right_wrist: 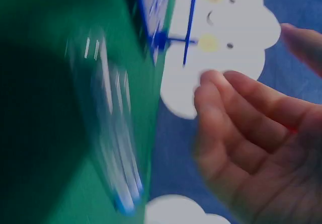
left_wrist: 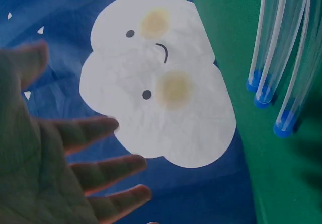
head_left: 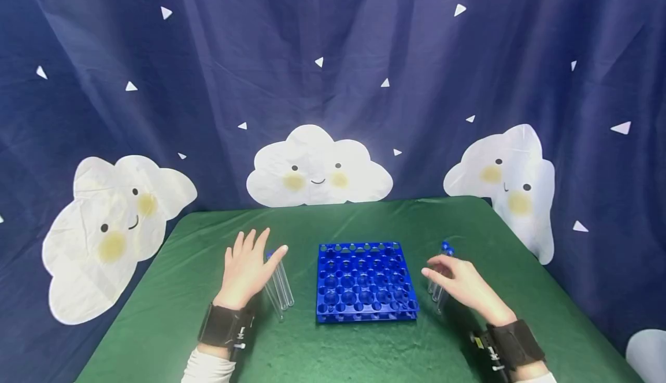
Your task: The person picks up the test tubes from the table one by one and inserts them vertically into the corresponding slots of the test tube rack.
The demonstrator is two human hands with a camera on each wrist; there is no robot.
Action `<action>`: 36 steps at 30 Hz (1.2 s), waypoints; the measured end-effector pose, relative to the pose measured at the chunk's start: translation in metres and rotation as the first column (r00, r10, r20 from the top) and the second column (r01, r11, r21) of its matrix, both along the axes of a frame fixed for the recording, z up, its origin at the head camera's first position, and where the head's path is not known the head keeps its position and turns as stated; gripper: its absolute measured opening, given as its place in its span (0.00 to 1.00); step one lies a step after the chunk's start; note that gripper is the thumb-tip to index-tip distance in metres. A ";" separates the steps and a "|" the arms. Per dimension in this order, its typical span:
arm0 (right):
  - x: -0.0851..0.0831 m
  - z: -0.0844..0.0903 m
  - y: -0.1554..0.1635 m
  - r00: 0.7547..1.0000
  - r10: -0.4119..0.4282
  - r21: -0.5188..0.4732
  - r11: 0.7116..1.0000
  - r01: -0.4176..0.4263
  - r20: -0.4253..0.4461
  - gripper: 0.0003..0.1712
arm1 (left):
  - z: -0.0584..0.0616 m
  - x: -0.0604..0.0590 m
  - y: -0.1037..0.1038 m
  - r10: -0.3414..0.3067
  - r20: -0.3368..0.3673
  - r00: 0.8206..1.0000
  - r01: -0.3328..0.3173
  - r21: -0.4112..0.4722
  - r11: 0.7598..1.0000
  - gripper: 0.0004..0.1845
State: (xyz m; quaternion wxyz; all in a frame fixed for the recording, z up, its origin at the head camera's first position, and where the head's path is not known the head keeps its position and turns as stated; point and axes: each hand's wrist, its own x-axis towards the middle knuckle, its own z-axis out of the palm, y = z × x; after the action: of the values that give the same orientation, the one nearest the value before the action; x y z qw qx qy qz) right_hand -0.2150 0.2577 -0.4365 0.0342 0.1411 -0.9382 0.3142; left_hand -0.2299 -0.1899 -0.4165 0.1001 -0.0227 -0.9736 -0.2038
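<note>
A blue test-tube rack [head_left: 364, 282] with empty holes lies at the middle of the green table [head_left: 322, 342]. Left of it lie three clear tubes [head_left: 281, 287] with blue caps [left_wrist: 261, 90]. My left hand [head_left: 262, 248] hovers over their left side with fingers [left_wrist: 100, 168] spread, holding nothing. Right of the rack lie more clear blue-capped tubes [head_left: 441, 276], blurred in the right wrist view [right_wrist: 118, 153]. My right hand [head_left: 430, 270] hangs just above them, its fingers [right_wrist: 241, 108] loosely curled and empty.
A dark blue curtain [head_left: 208, 82] with white cloud faces [head_left: 317, 169] hangs right behind the table. The table's edges run close on the left [head_left: 130, 302] and right [head_left: 567, 290]. Black wrist straps [head_left: 226, 325] sit on both arms.
</note>
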 end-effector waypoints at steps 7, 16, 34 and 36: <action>0.003 -0.011 -0.008 0.876 0.293 -0.255 0.945 -0.205 0.383 0.20 | -0.007 -0.008 -0.013 0.078 0.016 0.997 -0.080 0.155 0.985 0.42; 0.007 -0.023 -0.015 0.833 0.368 -0.318 0.915 -0.247 0.413 0.15 | -0.030 -0.012 -0.033 0.181 0.137 0.974 -0.206 0.194 0.959 0.33; 0.008 -0.019 -0.014 0.855 0.344 -0.292 0.926 -0.240 0.389 0.14 | -0.058 -0.041 -0.035 0.206 0.289 0.935 -0.263 0.175 0.949 0.16; 0.009 -0.020 -0.014 0.855 0.341 -0.292 0.927 -0.236 0.391 0.14 | -0.059 -0.040 -0.037 0.210 0.289 0.934 -0.268 0.178 0.947 0.15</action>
State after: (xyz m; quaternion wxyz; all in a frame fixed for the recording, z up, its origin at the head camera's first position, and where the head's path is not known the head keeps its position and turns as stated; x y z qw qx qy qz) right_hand -0.2061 0.2437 -0.4566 -0.2077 0.2023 -0.8462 0.4470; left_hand -0.2699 -0.2266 -0.4754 -0.0054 0.1349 -0.9460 -0.2948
